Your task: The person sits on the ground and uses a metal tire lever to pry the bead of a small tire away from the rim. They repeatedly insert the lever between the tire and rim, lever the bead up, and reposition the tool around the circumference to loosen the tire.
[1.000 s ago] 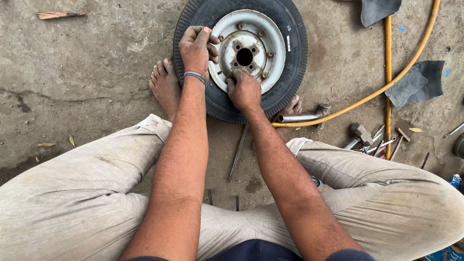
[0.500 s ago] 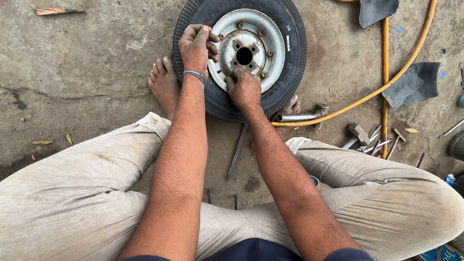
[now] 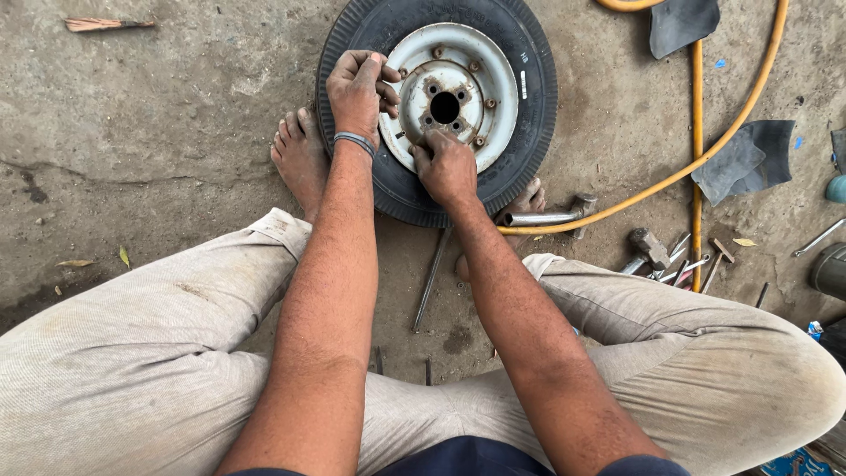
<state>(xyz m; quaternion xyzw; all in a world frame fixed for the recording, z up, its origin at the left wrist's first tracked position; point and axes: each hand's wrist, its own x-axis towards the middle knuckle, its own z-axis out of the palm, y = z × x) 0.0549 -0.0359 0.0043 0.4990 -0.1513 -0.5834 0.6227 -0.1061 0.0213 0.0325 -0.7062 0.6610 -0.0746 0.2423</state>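
Two hands on one small wheel (image 3: 438, 106), flat on concrete floor (image 3: 159, 141) between bare feet. Left hand (image 3: 357, 88) curled over tyre's left edge, fingers bent onto pale steel rim (image 3: 498, 75). Right hand (image 3: 448, 166) at rim's lower side, fingertips pinched together at a rusty hub bolt (image 3: 424, 137). Yellow hose (image 3: 705, 150) and hammer (image 3: 648, 247) off right.

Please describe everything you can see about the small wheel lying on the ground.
The wheel lies flat on the concrete floor, between the person's bare feet. It has a black ribbed rubber tyre around a pale, rusty metal rim with a dark centre hole and a ring of rusty bolts. Its top edge is cut off by the picture. The left hand rests on the tyre and rim edge; the right hand touches the rim near a bolt.
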